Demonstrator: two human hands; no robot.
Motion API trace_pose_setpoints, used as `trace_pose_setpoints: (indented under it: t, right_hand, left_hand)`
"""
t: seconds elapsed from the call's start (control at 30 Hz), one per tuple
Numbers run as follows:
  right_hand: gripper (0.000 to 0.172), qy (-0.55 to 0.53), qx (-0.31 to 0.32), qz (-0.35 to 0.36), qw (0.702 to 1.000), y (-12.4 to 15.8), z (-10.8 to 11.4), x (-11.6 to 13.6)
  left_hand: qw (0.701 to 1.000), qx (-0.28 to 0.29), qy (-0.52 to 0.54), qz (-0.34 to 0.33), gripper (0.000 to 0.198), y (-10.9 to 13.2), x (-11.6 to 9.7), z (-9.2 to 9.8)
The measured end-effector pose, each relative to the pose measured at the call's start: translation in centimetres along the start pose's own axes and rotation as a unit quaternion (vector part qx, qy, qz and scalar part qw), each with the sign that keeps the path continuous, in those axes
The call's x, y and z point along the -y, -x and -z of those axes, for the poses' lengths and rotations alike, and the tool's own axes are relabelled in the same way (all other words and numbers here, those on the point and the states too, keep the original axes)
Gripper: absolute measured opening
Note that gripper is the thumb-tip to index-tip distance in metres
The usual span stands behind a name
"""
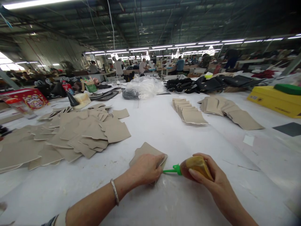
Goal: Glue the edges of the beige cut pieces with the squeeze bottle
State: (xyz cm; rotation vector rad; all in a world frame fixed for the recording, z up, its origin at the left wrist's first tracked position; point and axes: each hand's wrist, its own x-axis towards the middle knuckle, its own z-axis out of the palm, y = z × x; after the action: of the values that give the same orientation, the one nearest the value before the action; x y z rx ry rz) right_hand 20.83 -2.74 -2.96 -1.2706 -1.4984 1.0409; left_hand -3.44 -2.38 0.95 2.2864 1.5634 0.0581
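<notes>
My left hand (pixel 146 169) lies with fingers curled on a small stack of tan cut pieces (pixel 145 150) near the table's front edge, pressing it down. My right hand (pixel 207 175) is wrapped round a yellow glue bottle (pixel 197 165) lying sideways. Its green nozzle (pixel 171 170) points left and touches the right edge of the stack by my left fingers. A metal bangle (pixel 114 191) sits on my left wrist.
On the white table (pixel 160 125) a wide spread of tan pieces (pixel 66 135) lies at left. Two fanned rows (pixel 190 113) (pixel 232 111) lie at the back right. A yellow box (pixel 275 100), a plastic bag (pixel 143 87) and black material (pixel 188 84) stand beyond. People work at far tables.
</notes>
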Motion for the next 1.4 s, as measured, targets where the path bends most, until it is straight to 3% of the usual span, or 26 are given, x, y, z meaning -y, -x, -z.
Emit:
trace_pose_setpoints:
  t: [0.13, 0.33, 0.5, 0.67, 0.83, 0.97, 1.13, 1.3, 1.4]
  right_hand:
    - [0.051, 0.032, -0.053, 0.008, 0.998, 0.1, -0.1, 0.3]
    - [0.049, 0.007, 0.020, -0.014, 1.000, 1.5, -0.4, 1.1]
    - [0.049, 0.015, -0.017, -0.011, 1.000, 2.0, -0.8, 1.5]
    - [0.048, -0.012, 0.011, -0.022, 1.000, 2.8, -1.0, 1.5]
    - [0.051, 0.009, -0.014, -0.009, 1.000, 3.0, -1.1, 1.0]
    - [0.049, -0.028, 0.018, -0.027, 0.999, 3.5, -1.5, 1.2]
    - [0.050, 0.008, -0.023, -0.017, 1.000, 3.5, -1.3, 1.1]
    - [0.049, -0.022, 0.023, -0.018, 0.999, 3.6, -1.5, 1.0]
    - [0.049, -0.004, -0.009, -0.015, 1.000, 2.8, -1.1, 1.0]
  left_hand:
    - [1.000, 0.011, -0.008, -0.005, 0.042, 0.1, 0.1, 0.1]
    - [1.000, 0.008, 0.001, -0.016, 0.053, 0.2, 0.8, -0.3]
    - [1.000, 0.005, 0.005, -0.009, 0.051, 0.2, 1.0, -0.5]
    - [1.000, -0.002, 0.015, -0.021, 0.052, 0.2, 1.2, -0.9]
    - [1.000, -0.010, 0.017, -0.017, 0.050, 0.3, 1.2, -1.3]
    - [1.000, -0.011, 0.016, -0.019, 0.051, 0.3, 1.2, -1.3]
    - [1.000, -0.010, 0.019, -0.020, 0.050, 0.3, 1.1, -1.1]
    - [0.999, -0.003, 0.021, -0.023, 0.051, 0.2, 1.3, -1.2]
    - [0.999, 0.000, 0.023, -0.026, 0.050, 0.2, 1.3, -1.1]
